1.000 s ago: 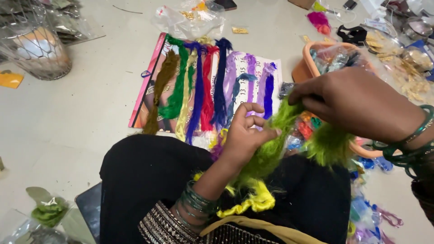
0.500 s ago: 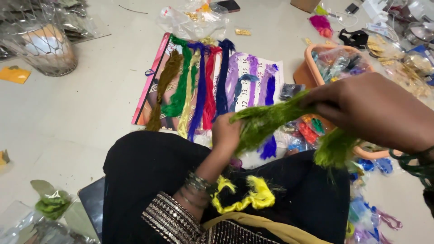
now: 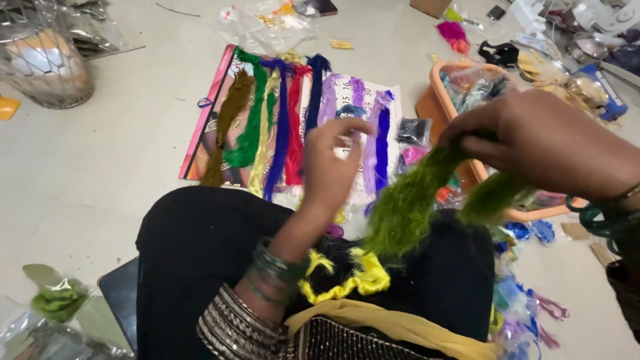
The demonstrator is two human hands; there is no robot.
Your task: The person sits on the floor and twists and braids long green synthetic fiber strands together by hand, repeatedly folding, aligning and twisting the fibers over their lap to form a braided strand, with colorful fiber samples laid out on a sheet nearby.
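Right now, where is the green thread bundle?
In the head view, the green thread bundle hangs right of centre from the right hand, over the black-clad lap, beside the orange basket.

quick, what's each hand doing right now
Left hand: loosely curled, holding nothing that shows.
Right hand: closed on the green thread bundle.

The right hand (image 3: 533, 137) pinches a fuzzy bundle of lime-green thread (image 3: 417, 203) that droops over the black-clothed lap (image 3: 200, 247). The left hand (image 3: 337, 163) is raised, fingers loosely curled, beside it. Beyond, skeins of coloured thread (image 3: 287, 127) lie side by side on a printed sheet (image 3: 200, 133) on the floor (image 3: 100, 173), near an orange plastic basket (image 3: 433, 93).
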